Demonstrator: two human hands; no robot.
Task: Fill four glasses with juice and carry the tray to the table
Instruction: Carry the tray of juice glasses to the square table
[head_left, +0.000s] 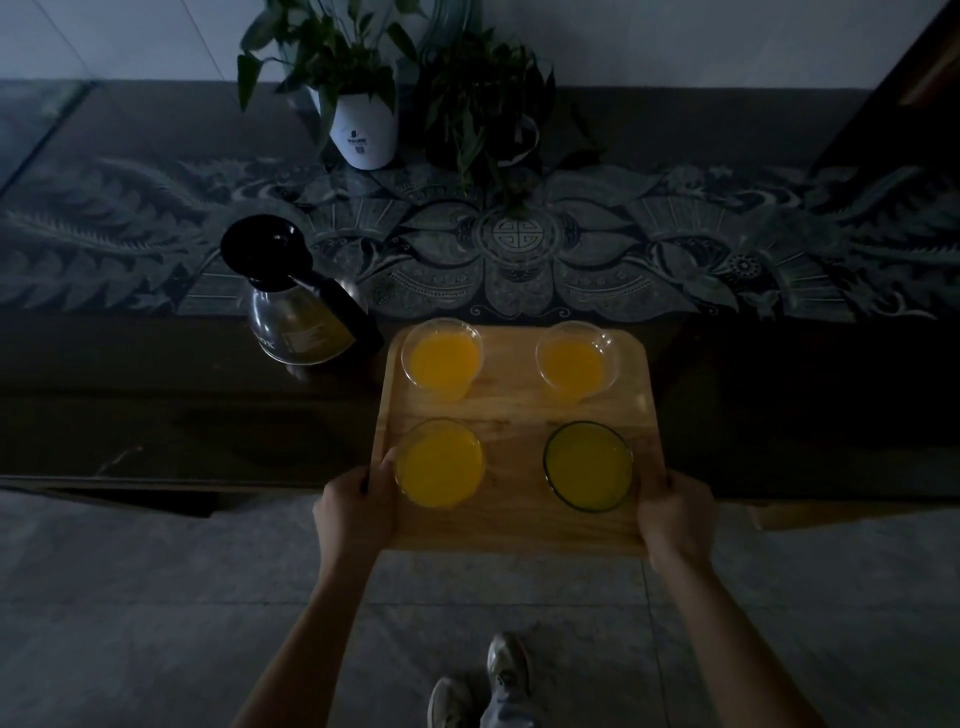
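A wooden tray (514, 410) juts over the front edge of a dark patterned counter. Several glasses of orange juice stand on it: far left (442, 358), far right (574, 364), near left (439, 464), and a dark-rimmed near right one (588, 465). My left hand (356, 506) grips the tray's near left edge, thumb on top beside the near left glass. My right hand (675, 514) grips the near right edge. A glass jug (296, 317) with a black lid and handle stands on the counter left of the tray, a little juice in it.
A white pot with a green plant (363, 130) and a second leafy plant (478, 104) stand at the back of the counter (779, 249). A dark cabinet edge (909, 93) rises at far right. Grey tiled floor (156, 597) and my shoes (483, 691) lie below.
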